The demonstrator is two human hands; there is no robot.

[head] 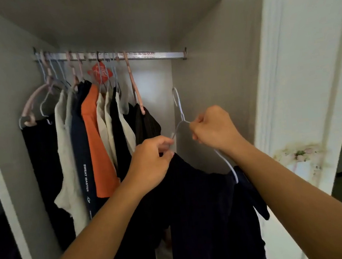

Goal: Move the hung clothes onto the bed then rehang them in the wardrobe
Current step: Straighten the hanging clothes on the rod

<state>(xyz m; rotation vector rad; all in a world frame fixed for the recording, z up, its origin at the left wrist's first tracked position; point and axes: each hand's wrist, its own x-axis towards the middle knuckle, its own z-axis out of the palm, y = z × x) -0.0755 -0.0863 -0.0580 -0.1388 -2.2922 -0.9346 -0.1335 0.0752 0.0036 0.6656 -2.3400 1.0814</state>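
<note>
Centre frame — your left hand [151,162] pinches the dark garment [195,200] and white hanger [179,109]; your right hand [213,127] grips the hanger's neck, below the rail [154,54].

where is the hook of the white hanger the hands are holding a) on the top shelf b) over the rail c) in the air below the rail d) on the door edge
c, the white hanger held by both hands has its hook free in the air, below the rail and right of the hung clothes.
</note>
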